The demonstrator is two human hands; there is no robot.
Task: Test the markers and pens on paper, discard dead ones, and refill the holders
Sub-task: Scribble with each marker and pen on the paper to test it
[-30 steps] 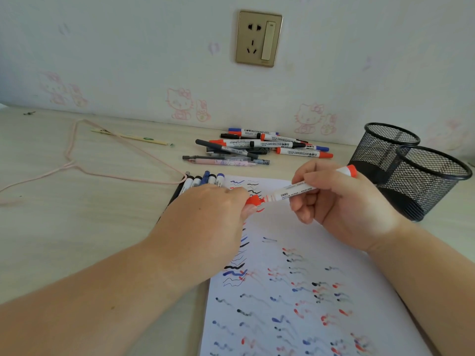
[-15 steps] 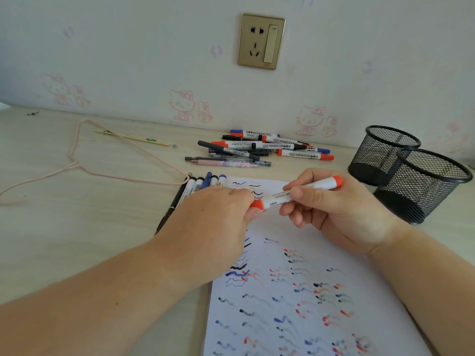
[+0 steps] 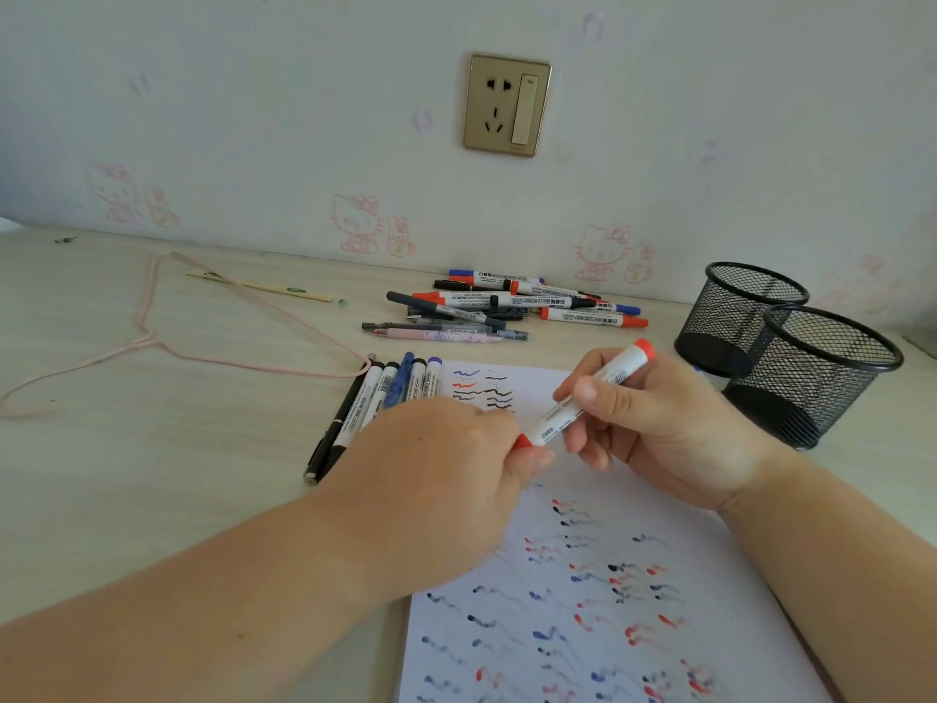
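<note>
My right hand [image 3: 654, 423] grips the white barrel of a red whiteboard marker [image 3: 590, 398], which slants down to the left over the paper [image 3: 583, 616]. My left hand [image 3: 436, 479] pinches the marker's red cap at its lower end. The sheet is covered with red, blue and black squiggles. A row of several pens and markers [image 3: 385, 393] lies along the sheet's left edge, partly hidden by my left hand. A loose pile of markers and pens [image 3: 502, 304] lies further back near the wall.
Two black mesh holders [image 3: 811, 367] stand at the right, close to my right hand. A pink hanger [image 3: 152, 342] and a thin stick [image 3: 258, 286] lie on the desk at the left. A wall socket [image 3: 507, 105] sits above the pile.
The marker has tilted steeper, its rear end rising, and both hands have shifted slightly toward me over the sheet. My left hand keeps its pinch on the cap.
</note>
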